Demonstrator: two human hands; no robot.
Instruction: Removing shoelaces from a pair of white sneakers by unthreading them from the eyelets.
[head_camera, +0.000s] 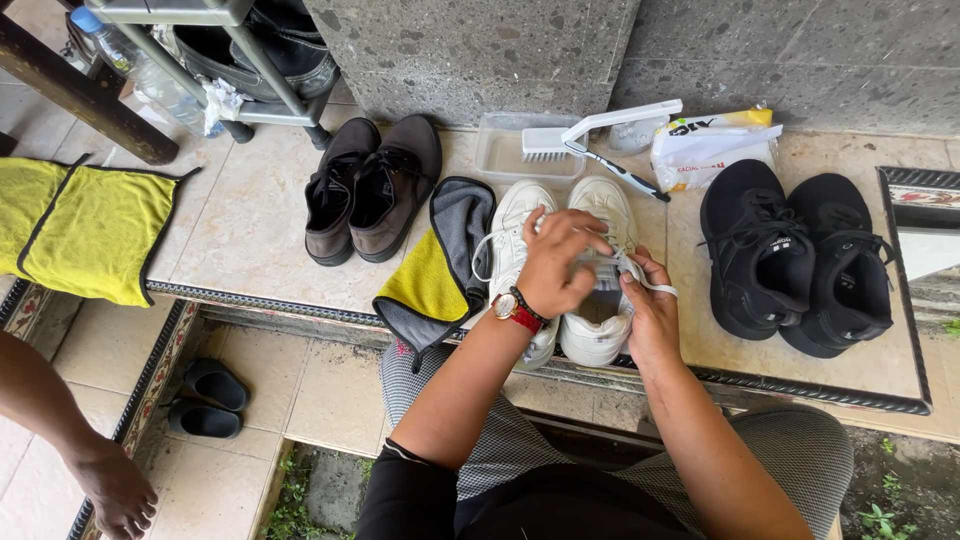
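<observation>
Both hands, left hand and right hand, pinching white laces over white sneakers, white-and-yellow pouch beyond, black shoes beside

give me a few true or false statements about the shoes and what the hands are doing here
1. Both hands work the lace of a white shoe. True: the left hand and right hand grip the white lace.
2. The black shoes are nearest the yellow and grey cloth. False: they sit on the far side of the white pair; the cloth lies between the brown shoes and the white pair.
3. A white brush rests on a clear tray. True.
4. The watch is on the right wrist. False: on the left.
</observation>
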